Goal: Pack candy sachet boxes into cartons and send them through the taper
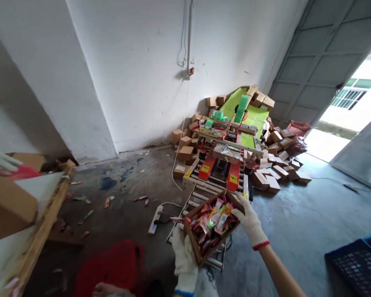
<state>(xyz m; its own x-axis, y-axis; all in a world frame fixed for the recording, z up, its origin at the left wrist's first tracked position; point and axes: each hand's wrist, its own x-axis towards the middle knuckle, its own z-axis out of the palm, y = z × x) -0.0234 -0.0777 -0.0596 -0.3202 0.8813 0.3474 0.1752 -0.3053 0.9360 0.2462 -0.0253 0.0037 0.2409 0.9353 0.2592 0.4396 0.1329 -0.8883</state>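
An open cardboard box [194,246] full of colourful snack packets [214,220] is held between my two white-gloved hands above the near end of a roller conveyor [200,194]. My left hand [182,258] grips the box's near left side, fingers wrapped under it. Along the far right edge, my right hand [250,220] is closed on the rim. The conveyor leads to a red and metal carton-sealing machine [222,163].
Many closed cardboard boxes [275,165] are piled around the machine, with a green chute [244,111] behind. A power strip [154,218] and cable lie on the concrete floor. Another person's gloved hand [0,161] and cartons are at left. A blue crate [358,264] sits at right.
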